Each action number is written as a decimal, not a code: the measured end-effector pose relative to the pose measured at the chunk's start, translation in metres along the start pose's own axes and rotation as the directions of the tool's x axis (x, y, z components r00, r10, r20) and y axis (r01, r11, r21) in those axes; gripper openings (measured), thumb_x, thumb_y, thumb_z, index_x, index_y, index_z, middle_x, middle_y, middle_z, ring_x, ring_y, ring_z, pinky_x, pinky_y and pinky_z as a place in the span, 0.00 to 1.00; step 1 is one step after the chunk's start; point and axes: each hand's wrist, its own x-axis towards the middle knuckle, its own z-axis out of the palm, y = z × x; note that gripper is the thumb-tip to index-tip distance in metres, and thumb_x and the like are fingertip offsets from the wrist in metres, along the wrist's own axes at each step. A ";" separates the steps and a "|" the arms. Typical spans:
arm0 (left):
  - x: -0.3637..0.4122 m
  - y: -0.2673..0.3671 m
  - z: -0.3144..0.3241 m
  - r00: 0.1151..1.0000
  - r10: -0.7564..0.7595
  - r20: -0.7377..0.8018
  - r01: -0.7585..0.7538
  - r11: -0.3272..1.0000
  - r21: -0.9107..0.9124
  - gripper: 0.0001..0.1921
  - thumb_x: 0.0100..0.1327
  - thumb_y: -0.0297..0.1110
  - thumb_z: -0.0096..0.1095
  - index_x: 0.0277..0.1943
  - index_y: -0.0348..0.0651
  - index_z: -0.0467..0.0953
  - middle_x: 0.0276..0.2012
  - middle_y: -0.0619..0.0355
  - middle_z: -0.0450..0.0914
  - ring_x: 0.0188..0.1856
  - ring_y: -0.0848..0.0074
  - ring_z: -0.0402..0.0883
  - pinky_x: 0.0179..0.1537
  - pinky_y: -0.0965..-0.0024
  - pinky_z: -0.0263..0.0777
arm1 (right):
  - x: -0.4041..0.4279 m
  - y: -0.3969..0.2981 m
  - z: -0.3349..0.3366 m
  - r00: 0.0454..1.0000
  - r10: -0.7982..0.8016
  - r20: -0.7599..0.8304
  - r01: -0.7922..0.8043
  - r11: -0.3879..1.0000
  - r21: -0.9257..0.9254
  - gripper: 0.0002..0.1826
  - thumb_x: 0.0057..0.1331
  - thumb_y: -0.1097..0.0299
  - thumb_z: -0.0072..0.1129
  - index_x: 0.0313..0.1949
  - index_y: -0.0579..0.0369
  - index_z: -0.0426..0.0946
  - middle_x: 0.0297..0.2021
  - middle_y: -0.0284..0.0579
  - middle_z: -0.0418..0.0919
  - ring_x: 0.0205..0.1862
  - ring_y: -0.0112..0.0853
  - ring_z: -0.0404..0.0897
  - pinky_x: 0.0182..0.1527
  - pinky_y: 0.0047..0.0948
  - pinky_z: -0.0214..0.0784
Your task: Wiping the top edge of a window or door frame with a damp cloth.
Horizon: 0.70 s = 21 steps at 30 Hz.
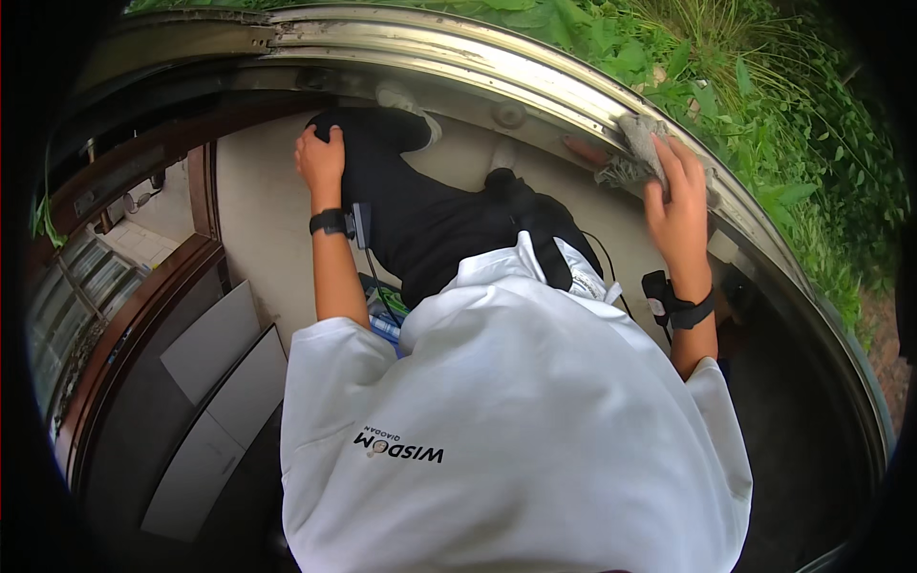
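My right hand [677,197] grips a grey cloth [640,140]. The cloth lies against the metal sliding-window track [458,43], which curves across the upper part of the view. A frayed edge of the cloth hangs over the track's inner side. On my bent knee in black trousers [380,136], my left hand [320,159] rests with thumb and fingers apart, holding nothing. Black straps with small devices sit on both wrists, the left device [362,225] and the right device [655,297], with cables running from them.
Green plants [774,107] grow just beyond the track. A pale surface [265,215] lies beneath my legs. White cabinet panels [229,422] stand lower left, near a brown door frame [154,301]. A small round fitting [509,114] sits below the track. Blue and green items [387,315] are partly hidden beside my left arm.
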 end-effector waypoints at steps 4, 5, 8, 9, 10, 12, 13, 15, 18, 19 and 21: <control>0.028 -0.017 0.010 0.985 0.018 0.173 -0.043 0.989 0.143 0.31 0.52 0.50 0.59 0.55 0.37 0.68 0.53 0.42 0.69 0.57 0.54 0.67 0.57 0.55 0.59 | -0.001 0.003 -0.018 0.989 0.143 0.027 -0.143 0.990 -0.005 0.21 0.52 0.77 0.53 0.48 0.58 0.70 0.45 0.50 0.72 0.48 0.45 0.69 0.52 0.36 0.62; 0.036 -0.027 0.014 0.966 -0.049 0.255 0.023 0.994 0.105 0.35 0.52 0.53 0.58 0.58 0.37 0.64 0.56 0.42 0.66 0.59 0.53 0.64 0.59 0.55 0.57 | -0.001 0.005 -0.020 0.989 0.147 0.019 -0.147 0.989 -0.014 0.21 0.52 0.77 0.53 0.48 0.58 0.70 0.45 0.50 0.72 0.48 0.45 0.69 0.52 0.36 0.62; 0.037 -0.061 0.031 0.912 -0.189 0.365 0.191 0.981 0.030 0.43 0.52 0.58 0.56 0.64 0.38 0.53 0.62 0.41 0.57 0.63 0.51 0.57 0.62 0.55 0.53 | -0.001 0.006 -0.025 0.974 0.220 0.048 -0.220 0.976 -0.009 0.21 0.52 0.79 0.53 0.48 0.58 0.70 0.44 0.50 0.71 0.47 0.46 0.69 0.51 0.37 0.62; 0.038 -0.060 0.033 0.886 -0.250 0.391 0.276 0.961 -0.010 0.47 0.52 0.60 0.55 0.67 0.40 0.47 0.64 0.40 0.52 0.65 0.50 0.54 0.63 0.56 0.52 | 0.001 0.004 -0.025 0.981 0.175 0.079 -0.174 0.985 -0.010 0.21 0.51 0.80 0.53 0.48 0.58 0.70 0.43 0.50 0.71 0.47 0.47 0.69 0.50 0.37 0.62; 0.038 -0.059 0.034 0.861 -0.257 0.440 0.282 0.959 0.008 0.49 0.53 0.63 0.53 0.68 0.41 0.39 0.66 0.40 0.44 0.66 0.48 0.51 0.64 0.55 0.50 | 0.003 0.003 -0.025 0.986 0.127 0.111 -0.127 0.992 -0.009 0.21 0.51 0.81 0.54 0.47 0.59 0.70 0.42 0.51 0.71 0.46 0.47 0.69 0.50 0.38 0.62; 0.030 -0.054 0.041 0.879 -0.268 0.395 0.287 0.958 0.011 0.49 0.53 0.63 0.52 0.68 0.41 0.40 0.66 0.39 0.44 0.65 0.47 0.51 0.63 0.55 0.50 | 0.013 0.002 -0.030 0.978 0.110 0.176 -0.108 0.994 -0.018 0.21 0.51 0.81 0.54 0.47 0.59 0.70 0.42 0.51 0.70 0.46 0.48 0.68 0.49 0.38 0.62; 0.026 -0.051 0.042 0.895 -0.284 0.345 0.294 0.956 0.023 0.48 0.54 0.63 0.51 0.67 0.40 0.41 0.66 0.39 0.45 0.65 0.45 0.50 0.63 0.54 0.50 | 0.018 0.002 -0.031 0.965 0.093 0.243 -0.092 0.996 -0.018 0.21 0.51 0.82 0.54 0.47 0.59 0.70 0.41 0.52 0.70 0.46 0.48 0.68 0.49 0.38 0.62; 0.023 -0.048 0.040 0.903 -0.277 0.328 0.291 0.957 0.008 0.48 0.54 0.63 0.51 0.67 0.40 0.42 0.66 0.38 0.45 0.65 0.44 0.50 0.63 0.53 0.50 | 0.026 0.002 -0.029 0.962 0.056 0.268 -0.047 0.998 -0.039 0.21 0.50 0.81 0.55 0.46 0.59 0.69 0.40 0.52 0.70 0.46 0.48 0.68 0.48 0.39 0.62; 0.020 -0.040 0.038 0.913 -0.264 0.310 0.277 0.961 0.001 0.46 0.54 0.63 0.50 0.67 0.41 0.43 0.65 0.38 0.46 0.65 0.44 0.50 0.63 0.52 0.50 | 0.048 -0.018 -0.016 0.947 -0.108 0.301 0.109 0.994 0.013 0.22 0.49 0.81 0.55 0.47 0.59 0.69 0.37 0.52 0.69 0.42 0.48 0.69 0.45 0.38 0.63; 0.022 -0.037 0.036 0.921 -0.247 0.303 0.256 0.967 0.009 0.46 0.55 0.63 0.50 0.67 0.41 0.44 0.65 0.38 0.46 0.64 0.44 0.50 0.63 0.51 0.50 | 0.057 -0.025 -0.006 0.945 -0.144 0.292 0.139 0.990 0.039 0.22 0.49 0.81 0.55 0.46 0.59 0.69 0.37 0.52 0.70 0.42 0.48 0.70 0.45 0.38 0.64; 0.021 -0.028 0.033 0.916 -0.250 0.312 0.253 0.967 0.031 0.46 0.55 0.63 0.50 0.67 0.41 0.44 0.65 0.38 0.47 0.64 0.44 0.51 0.63 0.52 0.50 | 0.078 -0.044 0.018 0.937 -0.233 0.259 0.217 0.972 0.092 0.21 0.48 0.80 0.55 0.45 0.58 0.69 0.37 0.52 0.70 0.42 0.48 0.70 0.44 0.39 0.64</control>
